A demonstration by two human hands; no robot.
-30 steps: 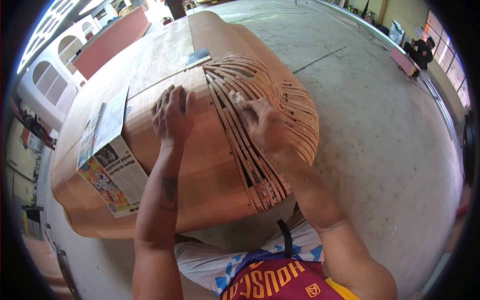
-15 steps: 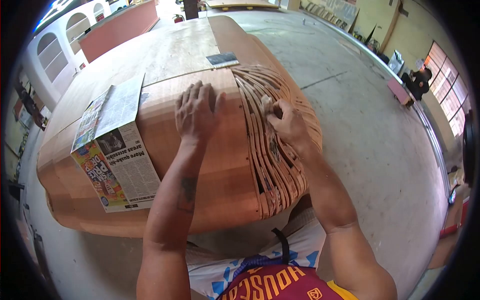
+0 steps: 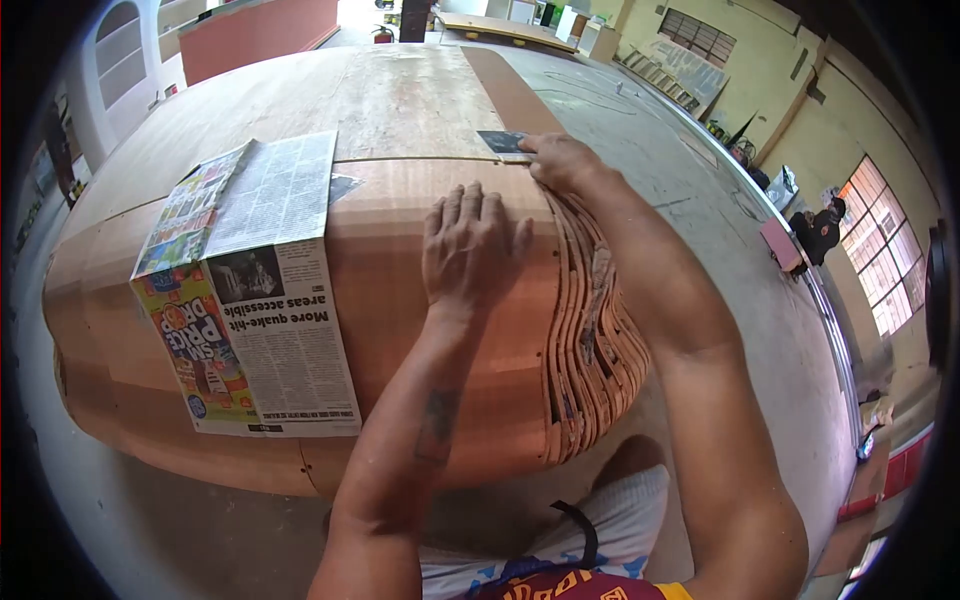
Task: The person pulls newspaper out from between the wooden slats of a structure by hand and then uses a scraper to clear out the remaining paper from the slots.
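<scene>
My left hand [image 3: 470, 245] lies flat on the reddish-brown panel [image 3: 450, 360] of a large curved wooden form, its fingers stretched out and holding nothing. With the arm reaching forward, my right hand [image 3: 563, 160] is at the right end of a dark grey rectangular piece [image 3: 500, 142] that rests on the wood near a seam. Its fingers are closed at that edge; the fingertips are partly hidden. Below it, layered wavy wooden strips [image 3: 590, 350] with dark gaps between them run down the right side of the form.
Newspaper sheets [image 3: 280, 340] drape over the form left of my hands. Paler plywood [image 3: 360, 100] covers its far part. Concrete floor [image 3: 720, 280] stretches to the right. A person [image 3: 822, 230] sits by the barred window [image 3: 885, 245]. A red fire extinguisher [image 3: 383, 35] stands behind.
My right hand has left the wavy strips, where it pinched a pale bit, and moved forward to the dark grey piece. My left hand stays flat on the panel. The view has shifted.
</scene>
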